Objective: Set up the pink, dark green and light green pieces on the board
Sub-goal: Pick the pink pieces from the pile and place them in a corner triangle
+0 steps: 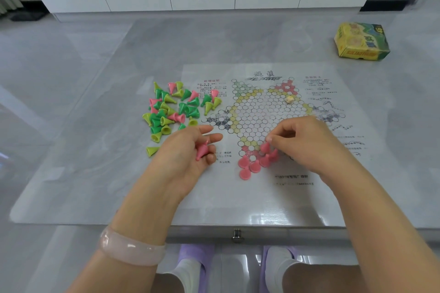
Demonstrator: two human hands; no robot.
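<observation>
A paper checkers board (259,112) lies flat on the table. Several pink pieces (252,164) stand upright on its near pink corner. My right hand (307,140) pinches the tip of one pink piece (264,147) standing on that corner. My left hand (188,150) lies palm up to the left of the board, its fingers curled round a pink piece (202,151). A loose heap of pink, dark green and light green pieces (173,109) lies left of the board.
A small die (289,99) sits on the board's far right part. A yellow and green game box (362,41) stands at the far right of the table. One light green piece (152,150) lies alone near my left hand. White drawers stand behind.
</observation>
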